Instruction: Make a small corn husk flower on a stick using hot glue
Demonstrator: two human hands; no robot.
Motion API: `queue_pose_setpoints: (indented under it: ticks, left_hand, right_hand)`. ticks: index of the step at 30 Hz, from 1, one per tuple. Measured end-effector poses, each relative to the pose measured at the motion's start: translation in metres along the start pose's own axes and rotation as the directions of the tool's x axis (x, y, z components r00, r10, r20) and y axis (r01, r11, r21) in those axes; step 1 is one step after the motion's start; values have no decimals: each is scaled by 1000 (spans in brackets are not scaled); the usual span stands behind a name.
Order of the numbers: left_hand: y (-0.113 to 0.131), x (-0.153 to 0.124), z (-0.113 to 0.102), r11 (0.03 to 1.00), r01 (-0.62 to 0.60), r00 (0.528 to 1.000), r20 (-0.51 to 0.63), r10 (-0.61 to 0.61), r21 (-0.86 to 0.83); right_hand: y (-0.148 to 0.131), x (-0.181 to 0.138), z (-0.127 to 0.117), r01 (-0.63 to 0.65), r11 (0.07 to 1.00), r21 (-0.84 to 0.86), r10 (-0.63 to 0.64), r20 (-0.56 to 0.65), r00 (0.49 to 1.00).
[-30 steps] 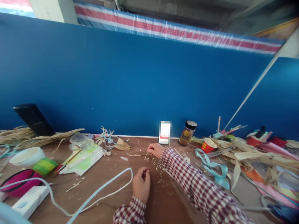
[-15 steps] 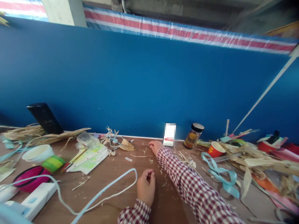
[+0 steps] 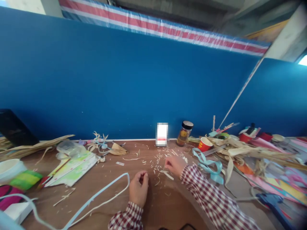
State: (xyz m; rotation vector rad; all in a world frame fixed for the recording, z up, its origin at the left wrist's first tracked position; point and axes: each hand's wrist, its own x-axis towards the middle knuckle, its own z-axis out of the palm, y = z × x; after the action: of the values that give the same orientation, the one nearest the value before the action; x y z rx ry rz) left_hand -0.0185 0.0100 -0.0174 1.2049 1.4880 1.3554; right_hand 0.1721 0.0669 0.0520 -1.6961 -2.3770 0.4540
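My left hand point(image 3: 139, 188) rests on the brown table point(image 3: 153, 210) with its fingers curled and the thumb against the forefinger. What it holds, if anything, is too small to name. A little farther off and to the right is my right hand point(image 3: 176, 164), its fingers pinched together over small pale scraps point(image 3: 157, 159); any thing between those fingertips cannot be made out. A flat pale strip point(image 3: 167, 174) lies just below the right hand. Beyond, a blurred-out white upright object point(image 3: 162, 134) stands against the blue partition point(image 3: 134, 80).
A lidded jar point(image 3: 184, 133), a red paper cup point(image 3: 205, 144), light-blue ribbon point(image 3: 208, 164) and dried husks point(image 3: 254, 150) sit rightward. A blue glue gun point(image 3: 273, 204) lies lower right. Leftward are a painted sheet point(image 3: 74, 166), a white bowl point(image 3: 11, 171) and a pale-blue cord point(image 3: 96, 198).
My right hand has drawn back from beside the white object toward me, into a pinch above the scraps. The view has turned right, bringing in the glue gun. My left hand keeps its curl.
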Motion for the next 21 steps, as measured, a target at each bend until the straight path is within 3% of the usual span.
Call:
queue_pose_setpoints:
  ticks: [4,7,11,21]
  left_hand:
    - [-1,1,-1,1000,-15,1000,9,14,27]
    - [-1,2,-2,999,-20,1000,20,19,42]
    - [-1,1,-3,1000,-14,1000,6,14,22]
    - [2,1,-3,998,-54,999,-1,54,27]
  right_hand:
    - [3,-50,6,-47,990,-132,64,129,990]
    - [-8,-67,12,-81,961,-265,132,183,974]
    - [-28,-66,20,-198,903,-382,261,121,958]
    - [-33,-60,21,-239,882,-405,303,99,948]
